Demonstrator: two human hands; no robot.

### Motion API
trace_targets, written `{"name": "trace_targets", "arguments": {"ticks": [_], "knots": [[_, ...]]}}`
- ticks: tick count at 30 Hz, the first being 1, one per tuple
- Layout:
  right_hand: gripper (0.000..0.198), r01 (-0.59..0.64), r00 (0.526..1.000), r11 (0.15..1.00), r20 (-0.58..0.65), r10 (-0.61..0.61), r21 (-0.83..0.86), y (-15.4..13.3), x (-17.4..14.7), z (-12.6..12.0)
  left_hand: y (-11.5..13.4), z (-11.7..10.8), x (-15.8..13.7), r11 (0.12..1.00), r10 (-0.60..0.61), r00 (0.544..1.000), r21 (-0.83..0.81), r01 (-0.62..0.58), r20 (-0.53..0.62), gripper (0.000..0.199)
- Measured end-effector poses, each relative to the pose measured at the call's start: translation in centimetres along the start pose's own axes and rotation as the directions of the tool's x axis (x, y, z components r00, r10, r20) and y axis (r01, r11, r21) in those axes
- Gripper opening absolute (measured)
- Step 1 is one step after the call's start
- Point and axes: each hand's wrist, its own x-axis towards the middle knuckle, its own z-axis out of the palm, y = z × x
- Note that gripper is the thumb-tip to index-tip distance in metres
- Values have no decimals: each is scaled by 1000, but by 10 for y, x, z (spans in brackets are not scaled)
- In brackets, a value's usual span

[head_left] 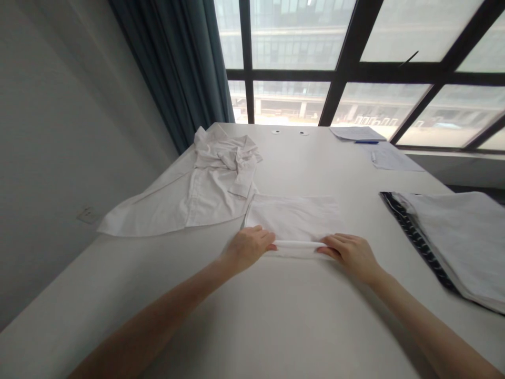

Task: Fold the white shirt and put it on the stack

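Observation:
A folded white cloth [294,216] lies flat on the white table in front of me, its near edge raised in a narrow fold. My left hand [250,245] pinches the left end of that edge, thumb below and fingers on top. At the right end, my right hand [349,252] grips the same edge in a similar pinch. Just beyond my left hand a crumpled white shirt [215,184] is spread out, its collar and sleeves bunched at the far end. Whether the folded cloth is also a shirt, I cannot tell.
On the right of the table [292,321] lies a stack of white cloth [461,231] over a black patterned piece. Papers [357,133] with a blue pen [366,142] rest at the far right. Dark-framed windows and a blue curtain [177,63] stand behind the table.

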Motion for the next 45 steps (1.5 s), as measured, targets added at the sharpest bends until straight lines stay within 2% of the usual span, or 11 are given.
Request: {"name": "trace_targets", "arguments": {"ticks": [7, 10, 14, 18, 23, 28, 34, 38, 45], "knots": [[37, -100, 995, 994, -16, 100, 47, 14, -17, 0, -7, -2, -10, 998, -44, 999, -47, 45, 6, 29], [37, -180, 984, 971, 35, 177, 157, 17, -22, -2, -10, -4, -15, 992, -70, 997, -103, 71, 15, 30], [36, -329, 944, 895, 129, 303, 302, 20, -28, -7, -12, -7, -18, 970, -115, 991, -209, 127, 67, 26], [38, -440, 898, 802, 200, 392, 405, 20, -31, -13, -15, -13, -19, 899, -188, 973, -376, 226, 135, 16], [43, -540, 839, 690, 245, 485, 483, 21, -35, -15, -23, -16, -26, 750, -250, 954, -590, 298, 163, 12], [41, -580, 805, 630, 247, 539, 517, 25, -44, -15, -27, -15, -35, 630, -349, 923, -688, 360, 163, 15], [41, -633, 746, 510, 283, 603, 582, 28, -51, -20, -27, -12, -43, 556, -498, 855, -703, 445, 147, 22], [48, -633, 740, 479, 295, 604, 608, 28, -51, -21, -27, -9, -44, 525, -582, 803, -695, 490, 127, 24], [48, -621, 737, 469, 264, 623, 628, 27, -50, -21, -26, -7, -44, 474, -609, 781, -725, 499, 140, 23]]}}
